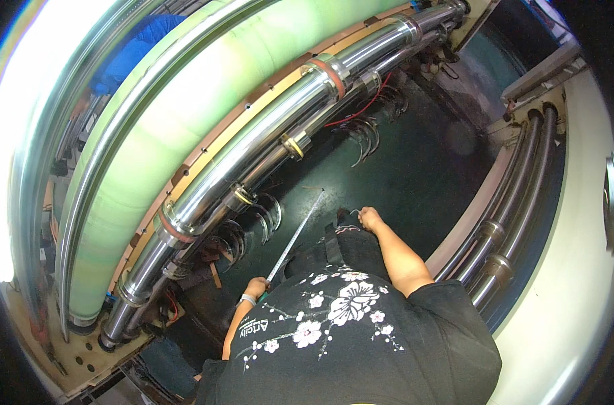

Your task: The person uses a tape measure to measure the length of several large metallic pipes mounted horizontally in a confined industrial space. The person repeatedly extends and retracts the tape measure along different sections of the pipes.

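Observation:
My left hand, with a band round its wrist, is closed on a tape measure. Its pale blade sticks out straight, away from me and to the right, over the dark floor. A bit of green shows beside the hand, most likely the case; the rest is hidden. My right hand is held in front of my body with its fingers curled together. A thin, pale curved piece shows at its fingertips, too small to name. Neither hand touches the machine.
A long pale-green roller runs along the left. Beside it lies a shiny steel bar with collars. Curved metal pieces and a red cable are below it. More steel bars stand at the right by a cream panel.

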The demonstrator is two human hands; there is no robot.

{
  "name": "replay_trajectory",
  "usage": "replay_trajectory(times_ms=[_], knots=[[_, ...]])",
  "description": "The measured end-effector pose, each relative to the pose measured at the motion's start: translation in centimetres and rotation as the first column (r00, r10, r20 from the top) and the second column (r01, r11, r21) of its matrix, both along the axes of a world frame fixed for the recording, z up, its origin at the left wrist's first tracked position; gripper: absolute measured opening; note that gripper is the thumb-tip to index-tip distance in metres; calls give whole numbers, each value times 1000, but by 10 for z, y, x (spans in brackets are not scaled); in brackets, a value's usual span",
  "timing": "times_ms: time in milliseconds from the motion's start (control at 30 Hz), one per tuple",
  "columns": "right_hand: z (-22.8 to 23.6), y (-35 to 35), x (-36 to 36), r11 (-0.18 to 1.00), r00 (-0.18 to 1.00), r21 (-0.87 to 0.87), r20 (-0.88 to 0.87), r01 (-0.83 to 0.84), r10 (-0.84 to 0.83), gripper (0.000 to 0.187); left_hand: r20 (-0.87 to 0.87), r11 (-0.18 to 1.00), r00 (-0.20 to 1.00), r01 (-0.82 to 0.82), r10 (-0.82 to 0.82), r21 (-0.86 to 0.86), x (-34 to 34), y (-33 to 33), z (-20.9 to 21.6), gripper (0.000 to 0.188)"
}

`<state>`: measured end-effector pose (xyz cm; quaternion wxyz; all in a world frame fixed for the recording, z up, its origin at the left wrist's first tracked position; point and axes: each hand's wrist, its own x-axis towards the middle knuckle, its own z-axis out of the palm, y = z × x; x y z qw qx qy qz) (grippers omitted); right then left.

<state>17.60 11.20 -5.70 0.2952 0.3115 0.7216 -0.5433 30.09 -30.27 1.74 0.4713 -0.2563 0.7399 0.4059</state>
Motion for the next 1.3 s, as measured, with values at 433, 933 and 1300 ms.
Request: replay_trajectory(times_ms=[433,933,1300], knots=[[-15,-1,-7,1000,998,19,55,-22,21,19,-185,987,969,163,-163,-18,15,-34,-65,14],[7,-13,-10,998,997,25,33,-65,64,22,-100,994,989,111,-112,-13,21,-42,-65,12],[76,-83,-102,916,900,-400,-394,16,-188,11,-74,994,991,113,-113,2,9,-34,-40,12]])
